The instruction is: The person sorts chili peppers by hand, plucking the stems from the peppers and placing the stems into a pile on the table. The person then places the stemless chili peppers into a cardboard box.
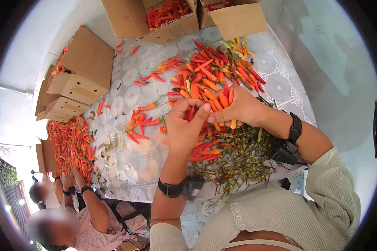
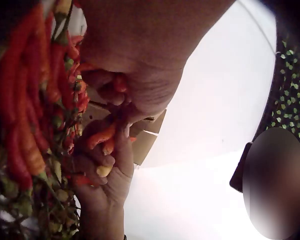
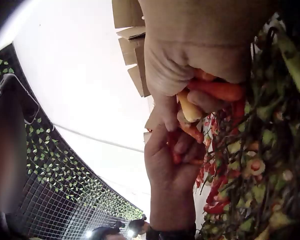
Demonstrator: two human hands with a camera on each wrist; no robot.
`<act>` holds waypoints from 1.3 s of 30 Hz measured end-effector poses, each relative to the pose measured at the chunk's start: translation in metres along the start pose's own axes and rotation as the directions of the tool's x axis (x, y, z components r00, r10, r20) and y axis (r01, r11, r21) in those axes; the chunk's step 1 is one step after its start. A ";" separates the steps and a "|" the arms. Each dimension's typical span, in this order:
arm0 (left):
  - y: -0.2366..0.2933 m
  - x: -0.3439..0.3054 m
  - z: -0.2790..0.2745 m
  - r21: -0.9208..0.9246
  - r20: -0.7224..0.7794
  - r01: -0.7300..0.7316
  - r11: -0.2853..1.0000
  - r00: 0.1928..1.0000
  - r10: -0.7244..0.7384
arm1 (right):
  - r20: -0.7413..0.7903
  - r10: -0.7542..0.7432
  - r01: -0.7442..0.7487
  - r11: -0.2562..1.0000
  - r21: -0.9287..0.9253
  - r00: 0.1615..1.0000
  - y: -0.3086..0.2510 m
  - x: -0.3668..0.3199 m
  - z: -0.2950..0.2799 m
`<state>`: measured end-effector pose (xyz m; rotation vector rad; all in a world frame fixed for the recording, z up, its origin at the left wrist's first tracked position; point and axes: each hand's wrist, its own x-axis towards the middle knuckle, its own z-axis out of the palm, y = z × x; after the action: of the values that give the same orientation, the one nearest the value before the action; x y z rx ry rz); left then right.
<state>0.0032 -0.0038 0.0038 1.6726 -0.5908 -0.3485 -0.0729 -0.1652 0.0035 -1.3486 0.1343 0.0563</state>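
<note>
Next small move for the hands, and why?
I'd probably pass the red chilies in the left hand into the right hand. The right already grips a bunch of orange chilies, the thumbs are close together, and no stems show on the bunch's near ends, while green stems lie heaped just below.
</note>
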 end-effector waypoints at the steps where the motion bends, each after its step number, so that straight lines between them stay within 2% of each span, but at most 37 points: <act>1: 0.000 0.000 0.000 -0.009 0.003 0.008 1.000 1.000 -0.008 | -0.004 0.019 -0.019 1.000 -0.010 1.000 0.000 0.000 0.000; 6: -0.001 0.000 -0.002 -0.003 0.037 0.005 1.000 0.999 -0.005 | 0.022 0.075 -0.073 0.995 -0.071 0.997 -0.001 0.000 -0.002; 11: -0.012 0.002 -0.002 0.055 0.061 -0.067 0.996 0.996 0.064 | 0.008 0.026 -0.025 0.988 -0.151 1.000 0.008 0.002 -0.001; 14: -0.008 0.001 -0.003 -0.012 0.124 0.011 1.000 0.992 -0.010 | 0.028 0.027 -0.022 0.983 -0.185 0.999 0.007 0.001 -0.002; 17: 0.003 -0.002 -0.002 -0.231 0.190 0.206 0.951 0.968 -0.164 | 0.076 0.010 0.007 0.976 -0.216 0.997 0.003 0.000 -0.004; 21: 0.001 -0.002 -0.004 -0.389 0.287 0.233 0.891 0.950 -0.123 | 0.144 -0.033 0.061 0.980 -0.189 0.989 0.000 -0.003 -0.006; 23: 0.005 -0.003 -0.004 -0.442 0.320 0.263 0.858 0.939 -0.123 | 0.155 0.002 0.026 0.984 -0.177 0.988 -0.006 -0.005 -0.006; 26: 0.009 -0.006 -0.003 -0.543 0.355 0.370 0.753 0.915 -0.194 | 0.167 -0.012 0.045 0.980 -0.193 0.986 0.000 -0.003 -0.008; 30: 0.006 -0.005 -0.002 -0.584 0.369 0.380 0.717 0.911 -0.182 | 0.186 -0.010 0.036 0.989 -0.140 0.982 -0.001 -0.003 -0.010; 32: 0.001 -0.004 -0.002 -0.608 0.345 0.359 0.708 0.923 -0.171 | 0.123 0.031 -0.011 0.988 -0.156 0.992 -0.006 -0.004 -0.009; 35: 0.004 -0.002 0.000 -0.436 0.193 0.259 0.862 0.962 -0.192 | 0.058 0.026 -0.014 0.981 -0.193 0.998 -0.011 -0.005 -0.006; 38: 0.009 -0.002 -0.003 -0.290 0.197 0.254 0.923 0.959 -0.202 | 0.058 -0.005 0.017 0.977 -0.213 0.998 -0.008 -0.003 -0.005; 39: 0.007 -0.002 -0.003 -0.238 0.182 0.211 0.948 0.969 -0.170 | 0.066 -0.014 0.028 0.976 -0.215 0.998 -0.006 -0.003 -0.005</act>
<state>0.0019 -0.0005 0.0106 1.4628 -0.4785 -0.6769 -0.0751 -0.1715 0.0088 -1.5631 0.0606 0.0989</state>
